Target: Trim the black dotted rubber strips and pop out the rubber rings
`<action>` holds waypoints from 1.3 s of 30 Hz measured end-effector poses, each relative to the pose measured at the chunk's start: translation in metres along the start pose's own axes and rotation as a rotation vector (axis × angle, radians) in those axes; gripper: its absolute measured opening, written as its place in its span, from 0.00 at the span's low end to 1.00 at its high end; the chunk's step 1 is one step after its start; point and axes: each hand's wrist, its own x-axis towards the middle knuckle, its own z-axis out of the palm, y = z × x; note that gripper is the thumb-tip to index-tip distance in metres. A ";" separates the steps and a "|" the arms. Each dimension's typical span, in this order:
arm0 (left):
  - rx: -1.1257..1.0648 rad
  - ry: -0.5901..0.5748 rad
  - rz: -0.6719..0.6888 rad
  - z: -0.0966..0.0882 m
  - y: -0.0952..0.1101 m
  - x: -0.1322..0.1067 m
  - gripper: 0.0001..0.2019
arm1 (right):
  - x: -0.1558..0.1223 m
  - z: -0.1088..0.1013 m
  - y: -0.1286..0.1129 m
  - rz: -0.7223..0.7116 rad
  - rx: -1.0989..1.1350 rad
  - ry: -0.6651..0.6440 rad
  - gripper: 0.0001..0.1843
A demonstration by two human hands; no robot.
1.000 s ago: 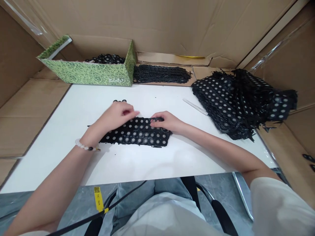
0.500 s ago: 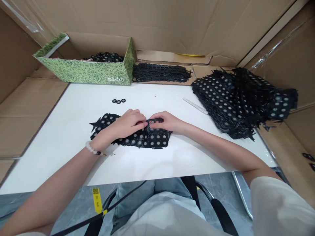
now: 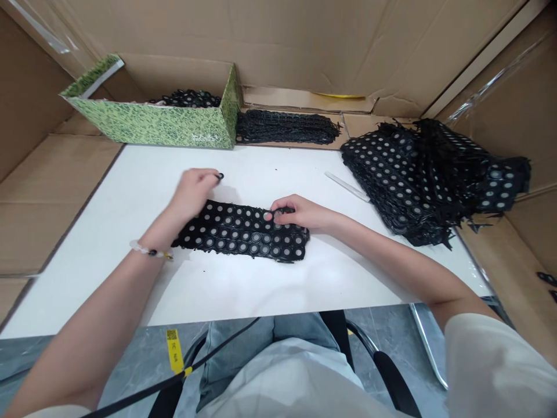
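A black rubber-like sheet [image 3: 235, 232] with rows of round grey-centred discs lies flat on the white table. My right hand [image 3: 300, 212] is closed on the far edge of this sheet, near its right end, thumb and fingers pinching it. Beyond the sheet's left part is my left hand [image 3: 195, 188], slightly blurred, its fingers pinched together. A small black washer [image 3: 220, 176] with a light centre shows at its fingertips. The hand covers the spot where other loose washers lay. My left forearm hides part of the sheet's left end.
A green patterned box [image 3: 152, 125] holding black pieces stands at the back left. Beside it lies a stack of black mesh strips [image 3: 287, 126]. A heap of dotted black sheets [image 3: 404, 174] sits at right, with a thin whitish strip [image 3: 346, 184] against it. Cardboard walls [image 3: 304, 46] surround the table.
My left hand has left the sheet and moved left and away from me, to the loose washers. My right hand stays at the sheet, which now lies flatter and more exposed.
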 end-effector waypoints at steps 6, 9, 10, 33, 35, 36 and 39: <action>0.308 0.205 -0.152 -0.006 -0.015 0.002 0.15 | -0.006 0.009 0.000 -0.183 -0.203 0.098 0.06; 0.346 0.203 -0.122 0.000 -0.004 -0.001 0.23 | -0.003 0.013 0.001 -0.179 -0.206 0.177 0.05; 0.341 0.198 -0.088 0.001 0.001 -0.003 0.22 | -0.001 0.013 0.001 -0.135 -0.170 0.194 0.04; -0.017 -0.388 0.255 0.025 0.038 -0.014 0.16 | -0.001 0.010 -0.004 0.057 0.199 0.008 0.03; -0.105 -0.324 0.171 0.022 0.033 -0.012 0.15 | -0.002 0.008 -0.007 0.074 0.181 0.024 0.04; -0.130 -0.289 0.136 0.020 0.031 -0.011 0.14 | -0.002 0.008 -0.009 0.085 0.182 0.041 0.04; -0.146 -0.258 0.085 0.018 0.027 -0.009 0.14 | -0.003 0.006 -0.013 0.119 0.187 0.061 0.06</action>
